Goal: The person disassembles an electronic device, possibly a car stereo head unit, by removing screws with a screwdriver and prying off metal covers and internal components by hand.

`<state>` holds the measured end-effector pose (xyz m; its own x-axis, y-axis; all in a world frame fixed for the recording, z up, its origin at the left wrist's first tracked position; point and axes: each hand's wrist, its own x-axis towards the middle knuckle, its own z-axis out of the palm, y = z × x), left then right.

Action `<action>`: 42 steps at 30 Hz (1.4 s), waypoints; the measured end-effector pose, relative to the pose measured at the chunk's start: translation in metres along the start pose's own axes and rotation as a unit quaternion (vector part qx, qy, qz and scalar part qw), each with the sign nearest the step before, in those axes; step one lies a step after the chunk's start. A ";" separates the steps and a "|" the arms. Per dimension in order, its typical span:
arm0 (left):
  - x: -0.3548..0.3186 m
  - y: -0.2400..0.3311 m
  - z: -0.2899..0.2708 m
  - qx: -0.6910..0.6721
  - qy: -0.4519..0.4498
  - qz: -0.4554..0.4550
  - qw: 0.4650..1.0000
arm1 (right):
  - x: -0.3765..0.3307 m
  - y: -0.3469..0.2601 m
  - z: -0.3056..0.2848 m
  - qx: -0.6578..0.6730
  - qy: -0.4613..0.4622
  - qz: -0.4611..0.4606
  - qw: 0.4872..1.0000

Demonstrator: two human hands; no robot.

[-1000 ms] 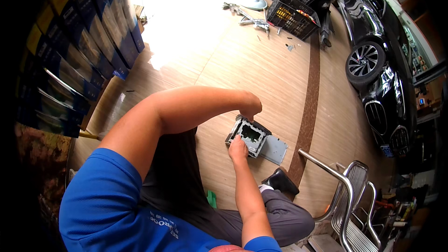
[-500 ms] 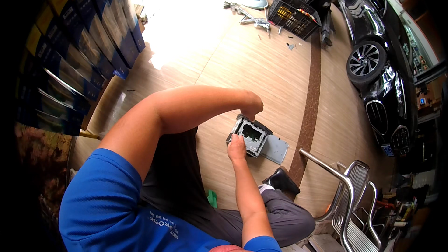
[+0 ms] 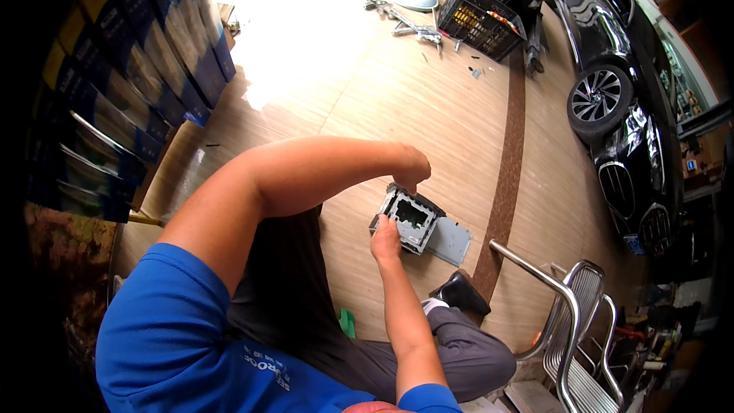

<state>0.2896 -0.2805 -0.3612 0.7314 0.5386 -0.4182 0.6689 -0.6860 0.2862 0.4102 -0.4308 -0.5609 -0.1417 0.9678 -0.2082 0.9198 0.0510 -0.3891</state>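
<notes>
A box-shaped electronic unit (image 3: 418,241) with a grey metal frame sits on the floor before me, its top open over a dark green inside. My right hand (image 3: 386,240) grips its near left side, thumb along the frame. Over the far edge, my left hand (image 3: 414,168) hangs from a bent wrist, fingers closed and pointing down. Whatever those fingers hold, if anything, is hidden by the hand. A flat grey metal plate (image 3: 451,243) lies against the right side of the unit.
My black shoe (image 3: 463,294) is just right of the plate. A metal chair (image 3: 573,321) stands at the lower right, a black car (image 3: 623,138) beyond it. Black crates (image 3: 480,21) and metal parts (image 3: 413,29) lie farther off. Hanging packages (image 3: 126,99) line the left.
My left hand has shifted very slightly at the unit's far edge. The right hand keeps its grip, and the plate lies as before.
</notes>
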 end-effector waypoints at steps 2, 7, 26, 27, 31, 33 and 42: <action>-0.002 0.001 0.000 0.000 0.003 0.005 1.000 | -0.003 0.003 0.001 0.038 0.037 -0.040 0.998; -0.001 -0.001 0.007 0.002 -0.002 0.001 1.000 | -0.005 0.009 0.007 0.067 0.046 -0.032 0.996; -0.015 0.007 -0.011 0.022 -0.006 -0.004 1.000 | 0.023 0.053 -0.020 0.146 0.108 0.075 0.980; -0.016 0.007 -0.011 0.024 0.004 0.002 1.000 | 0.022 0.054 -0.020 0.137 0.114 0.063 0.982; -0.017 0.008 -0.010 0.028 0.008 -0.004 1.000 | 0.020 0.052 -0.020 0.134 0.116 0.061 0.982; -0.017 0.008 -0.011 0.023 0.006 0.003 1.000 | 0.021 0.052 -0.021 0.129 0.118 0.065 0.982; -0.015 0.012 -0.012 0.010 0.002 -0.012 1.000 | 0.029 0.099 -0.018 0.116 0.067 0.171 0.976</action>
<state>0.2876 -0.2909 -0.3412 0.7154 0.5572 -0.4216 0.6839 -0.6818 0.2595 0.5040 -0.3929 -0.5896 0.2221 0.9431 -0.2475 0.7954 -0.3221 -0.5134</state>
